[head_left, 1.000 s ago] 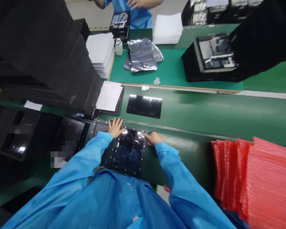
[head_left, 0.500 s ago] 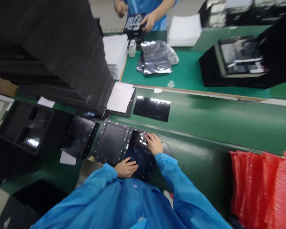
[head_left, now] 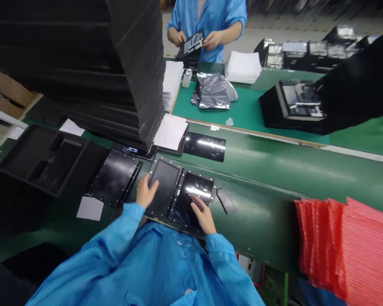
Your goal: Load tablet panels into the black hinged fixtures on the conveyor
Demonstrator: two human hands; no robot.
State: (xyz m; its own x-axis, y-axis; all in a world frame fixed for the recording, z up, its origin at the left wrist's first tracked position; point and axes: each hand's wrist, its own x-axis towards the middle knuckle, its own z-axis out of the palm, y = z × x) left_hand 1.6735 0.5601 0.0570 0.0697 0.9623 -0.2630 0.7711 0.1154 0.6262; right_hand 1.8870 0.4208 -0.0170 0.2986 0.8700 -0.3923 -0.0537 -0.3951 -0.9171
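A black two-leaf fixture [head_left: 180,193] dotted with silver screws lies unfolded in front of me. In its right leaf sits a glossy black panel [head_left: 200,185] with a bright reflection. My left hand [head_left: 144,194] is at the outer edge of the recessed left leaf [head_left: 164,180], thumb spread from the fingers and nothing held. Over the panel, my right hand [head_left: 204,216] has its fingers apart; whether the tips touch the glossy surface I cannot tell. A small dark flat piece [head_left: 226,201] lies just right of the fixture.
A tall black tray stack [head_left: 115,76] rises at left, near another screw-dotted black plate [head_left: 115,176] and an open black tray [head_left: 22,159]. Behind the fixture lies a glossy dark panel [head_left: 206,146]. Red bubble bags [head_left: 364,246] stand right. Across the bench, a co-worker [head_left: 207,25] holds a dark panel.
My left hand has gone from the right leaf's lower edge to the left leaf's outer edge. My right hand has drawn down from the panel's upper right corner. The view has shifted.
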